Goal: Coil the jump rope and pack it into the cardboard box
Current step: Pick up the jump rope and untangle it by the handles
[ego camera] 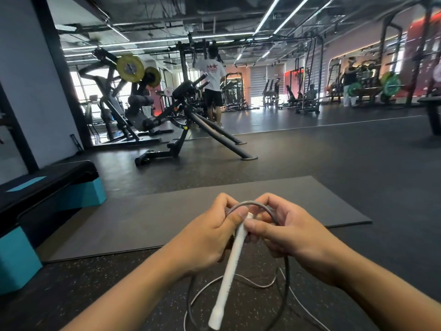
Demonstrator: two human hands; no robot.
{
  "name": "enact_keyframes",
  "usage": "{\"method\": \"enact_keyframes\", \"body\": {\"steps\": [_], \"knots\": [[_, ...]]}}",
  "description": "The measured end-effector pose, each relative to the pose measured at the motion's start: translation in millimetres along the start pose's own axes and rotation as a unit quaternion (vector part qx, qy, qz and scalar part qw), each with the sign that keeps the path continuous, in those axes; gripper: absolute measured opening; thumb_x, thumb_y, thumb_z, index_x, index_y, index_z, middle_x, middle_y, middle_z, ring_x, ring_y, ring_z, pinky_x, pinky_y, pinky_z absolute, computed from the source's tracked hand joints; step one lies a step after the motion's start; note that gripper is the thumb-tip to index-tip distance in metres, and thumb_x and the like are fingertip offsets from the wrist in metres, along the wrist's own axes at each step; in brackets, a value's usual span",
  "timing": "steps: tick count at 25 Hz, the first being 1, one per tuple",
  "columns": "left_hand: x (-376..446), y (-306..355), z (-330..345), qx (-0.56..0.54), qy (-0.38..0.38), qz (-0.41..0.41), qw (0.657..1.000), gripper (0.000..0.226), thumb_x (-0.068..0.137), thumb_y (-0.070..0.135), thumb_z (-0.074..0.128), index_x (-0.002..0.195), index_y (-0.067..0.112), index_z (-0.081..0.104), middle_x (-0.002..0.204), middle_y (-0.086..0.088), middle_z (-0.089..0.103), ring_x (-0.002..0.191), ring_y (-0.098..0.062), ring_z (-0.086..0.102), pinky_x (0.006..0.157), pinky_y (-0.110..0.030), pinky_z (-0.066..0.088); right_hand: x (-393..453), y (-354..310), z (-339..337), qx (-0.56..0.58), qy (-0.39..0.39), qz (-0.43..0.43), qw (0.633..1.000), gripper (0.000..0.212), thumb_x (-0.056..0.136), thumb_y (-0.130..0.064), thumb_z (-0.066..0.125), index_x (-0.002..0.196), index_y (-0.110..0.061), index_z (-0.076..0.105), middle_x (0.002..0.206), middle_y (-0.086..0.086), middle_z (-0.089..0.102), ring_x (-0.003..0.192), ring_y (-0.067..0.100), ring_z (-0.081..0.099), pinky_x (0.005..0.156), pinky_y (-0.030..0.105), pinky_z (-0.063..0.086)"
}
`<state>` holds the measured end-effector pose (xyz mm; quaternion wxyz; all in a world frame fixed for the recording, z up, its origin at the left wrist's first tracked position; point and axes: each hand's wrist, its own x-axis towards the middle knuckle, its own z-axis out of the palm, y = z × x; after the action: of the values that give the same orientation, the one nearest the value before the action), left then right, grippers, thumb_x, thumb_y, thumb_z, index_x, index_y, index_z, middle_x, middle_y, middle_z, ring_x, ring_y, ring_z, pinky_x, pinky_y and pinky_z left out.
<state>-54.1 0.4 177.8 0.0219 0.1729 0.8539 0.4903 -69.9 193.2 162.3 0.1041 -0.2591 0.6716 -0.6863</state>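
Note:
A white jump rope handle [230, 266] points down and toward me from between my hands. My left hand [210, 235] grips its top end, thumb pressed along it. My right hand [281, 228] pinches the handle's upper part and the grey cord [262, 206], which arches over both hands. More of the cord hangs down in loose loops [284, 283] over the speckled floor below my wrists. No cardboard box is in view.
A dark exercise mat [167, 216] lies flat just beyond my hands. A black and teal step platform [47, 189] stands at the left. Gym machines [167, 111] and a person in a white shirt [212, 87] stand farther back.

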Motion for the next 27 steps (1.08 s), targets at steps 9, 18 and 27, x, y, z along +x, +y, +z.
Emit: {"method": "enact_keyframes", "body": {"steps": [9,18,27], "knots": [[11,43,-18,0.101,-0.092,-0.012,0.991,0.048,0.102,0.047,0.042,0.104,0.006,0.066,0.076,0.003,0.069,0.058,-0.01,0.055,0.05,-0.026,0.046,-3,-19,-9,-0.147,0.01,-0.065,0.987,0.03,0.09,-0.009,0.073,0.11,0.003,0.055,0.1,0.032,0.071,0.089,0.033,0.077,0.084,0.038,0.062],[11,54,-14,0.266,-0.128,0.002,0.955,0.039,0.105,0.044,0.034,0.112,0.013,0.055,0.091,-0.004,0.072,0.067,-0.016,0.06,0.065,-0.033,0.053,-2,-33,-25,-0.184,-0.022,-0.06,0.981,0.032,0.091,-0.015,0.075,0.114,-0.022,0.053,0.075,0.01,0.06,0.068,0.019,0.049,0.064,0.033,0.041],[16,41,-41,-0.381,0.195,0.043,0.902,0.037,0.107,0.027,0.036,0.105,0.001,0.061,0.078,-0.009,0.071,0.055,-0.015,0.05,0.047,-0.026,0.046,-11,-17,-66,-0.144,0.049,0.038,0.988,0.042,0.089,-0.049,0.065,0.074,-0.011,0.056,0.061,0.009,0.048,0.056,0.026,0.057,0.077,0.05,0.048]]}}
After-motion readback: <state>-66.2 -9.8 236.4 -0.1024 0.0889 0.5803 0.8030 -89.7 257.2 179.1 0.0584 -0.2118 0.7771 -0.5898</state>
